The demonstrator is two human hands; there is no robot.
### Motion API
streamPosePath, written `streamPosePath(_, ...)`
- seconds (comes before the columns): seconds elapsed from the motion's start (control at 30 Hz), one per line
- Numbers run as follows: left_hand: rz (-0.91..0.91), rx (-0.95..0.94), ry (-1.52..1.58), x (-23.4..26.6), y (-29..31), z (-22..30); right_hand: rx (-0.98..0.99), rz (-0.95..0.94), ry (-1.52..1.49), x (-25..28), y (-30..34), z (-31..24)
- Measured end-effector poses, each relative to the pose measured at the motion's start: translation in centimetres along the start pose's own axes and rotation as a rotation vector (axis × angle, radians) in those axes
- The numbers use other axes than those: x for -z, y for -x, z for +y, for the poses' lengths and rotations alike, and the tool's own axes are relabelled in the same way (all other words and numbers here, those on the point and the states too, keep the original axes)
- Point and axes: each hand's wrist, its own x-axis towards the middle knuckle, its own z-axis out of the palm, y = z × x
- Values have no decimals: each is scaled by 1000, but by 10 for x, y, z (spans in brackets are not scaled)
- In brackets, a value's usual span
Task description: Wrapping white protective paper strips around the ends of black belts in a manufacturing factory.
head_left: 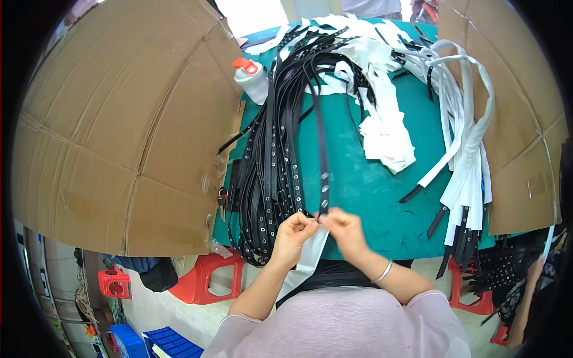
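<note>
A black belt (323, 173) with metal eyelets near its end runs down the green table to my fingertips. A white strip (309, 256) hangs from the same spot toward my lap. My left hand (292, 240) pinches at the strip's upper edge, thumb against forefinger. Close beside it, my right hand (347, 235) is closed at the belt's end; its fingers are slightly blurred. The exact join of belt and strip is hidden by the fingertips. Just left of the hands lies a thick bundle of black eyeleted belts (268, 173).
White strips (385, 128) are heaped on the green table (358, 191). White-wrapped belts (468, 161) hang over its right side. A white bottle with a red lid (253, 83) and keys (222, 200) are at left. Large cardboard sheets (119, 125) flank both sides. Another person's arm (528, 298) shows at lower right.
</note>
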Motion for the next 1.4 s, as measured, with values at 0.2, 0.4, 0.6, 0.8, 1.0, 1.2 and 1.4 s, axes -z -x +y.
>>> streamPosePath(0.2, 39, 58, 120, 9, -2, -2, -138, -148, -209, 2, -18, -23)
streamPosePath(0.4, -318, 260, -123, 15, 5, 21, -142, -203, -242, 6, -22, -24)
streamPosePath(0.6, -399, 527, 28, 19, 22, 17, -344, -118, -423, 7, -58, -13)
streamPosePath(0.8, -374, 523, 128, 19, 21, 27, -142, -89, -311, -12, -39, -4)
streamPosePath(1.0, -490, 611, 207, 23, 31, 26, -382, -226, -555, -10, -66, -26)
streamPosePath(1.2, -417, 596, 150, 24, 31, 40, -18, -93, -403, -23, -57, -20)
streamPosePath(1.4, -502, 667, 188, 23, 25, 47, -192, -244, -478, -27, -29, -20)
